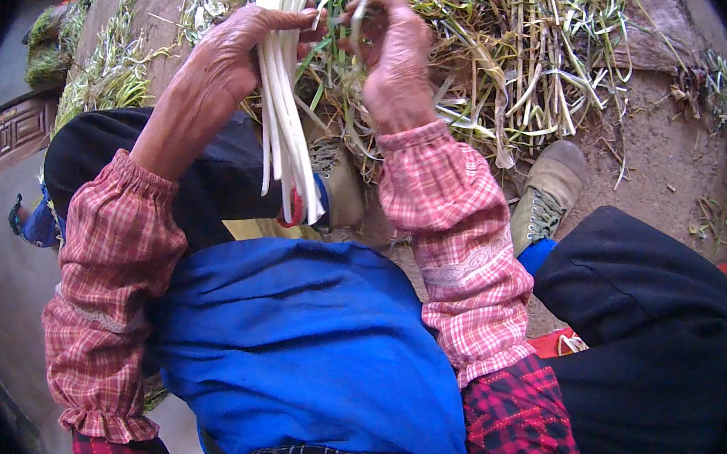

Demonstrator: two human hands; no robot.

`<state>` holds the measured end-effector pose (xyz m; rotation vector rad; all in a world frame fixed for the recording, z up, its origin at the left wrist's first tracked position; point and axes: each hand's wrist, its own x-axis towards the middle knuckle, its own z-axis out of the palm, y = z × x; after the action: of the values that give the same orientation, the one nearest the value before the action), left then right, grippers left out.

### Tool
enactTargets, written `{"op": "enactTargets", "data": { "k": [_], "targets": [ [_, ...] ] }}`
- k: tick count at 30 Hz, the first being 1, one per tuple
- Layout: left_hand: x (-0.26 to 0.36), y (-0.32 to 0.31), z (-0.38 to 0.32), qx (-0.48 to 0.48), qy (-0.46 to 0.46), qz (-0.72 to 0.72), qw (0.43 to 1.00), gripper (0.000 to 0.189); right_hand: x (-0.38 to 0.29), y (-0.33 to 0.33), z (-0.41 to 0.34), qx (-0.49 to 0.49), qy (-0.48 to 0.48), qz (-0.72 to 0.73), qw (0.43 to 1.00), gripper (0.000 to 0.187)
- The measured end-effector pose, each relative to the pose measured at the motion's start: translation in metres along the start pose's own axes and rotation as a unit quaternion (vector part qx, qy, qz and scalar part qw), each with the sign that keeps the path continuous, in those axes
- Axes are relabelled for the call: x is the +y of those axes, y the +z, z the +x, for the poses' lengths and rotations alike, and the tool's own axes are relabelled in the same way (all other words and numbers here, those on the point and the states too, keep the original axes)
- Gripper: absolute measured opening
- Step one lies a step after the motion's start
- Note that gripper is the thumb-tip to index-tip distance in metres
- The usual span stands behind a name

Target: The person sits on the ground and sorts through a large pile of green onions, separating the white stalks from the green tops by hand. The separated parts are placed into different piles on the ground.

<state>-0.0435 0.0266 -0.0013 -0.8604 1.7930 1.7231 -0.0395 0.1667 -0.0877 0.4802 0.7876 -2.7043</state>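
My left hand [250, 45] is closed around a bunch of long pale stalks [292, 115], which look like garlic chives or blanched leaves. Their white ends hang down over my lap, while the upper parts run out at the top edge. Just to the right, my right hand [393, 52] has its fingers curled by a thin pale strand [358, 20]; whether it grips that strand is blurred. Behind both hands lies a heap of green leaves and dry stalks [517, 58] on the ground.
More grassy trimmings [112, 71] lie at the left, with green bundles [49, 46] beyond them. My canvas shoes [551, 186] rest at the heap's near edge. A blue apron [325, 348] covers my lap. Something red [549, 343] lies beside my right leg.
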Motion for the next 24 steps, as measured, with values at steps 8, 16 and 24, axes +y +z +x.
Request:
{"op": "enactTargets", "data": {
  "k": [8, 16, 24],
  "targets": [
    [-0.017, -0.001, -0.014, -0.039, 0.024, 0.036, 0.998, 0.028, -0.028, -0.070, 0.040, -0.033, -0.053, -0.155, 0.986, 0.021],
    [0.004, -0.009, -0.019, 0.052, 0.147, 0.091, 0.984, 0.029, -0.038, -0.034, 0.038, -0.115, -0.037, -0.159, 0.980, 0.011],
    [-0.006, -0.003, -0.008, -0.029, 0.083, 0.040, 0.995, 0.033, -0.036, 0.009, 0.028, -0.125, 0.010, -0.149, 0.981, 0.012]
  ]
}}
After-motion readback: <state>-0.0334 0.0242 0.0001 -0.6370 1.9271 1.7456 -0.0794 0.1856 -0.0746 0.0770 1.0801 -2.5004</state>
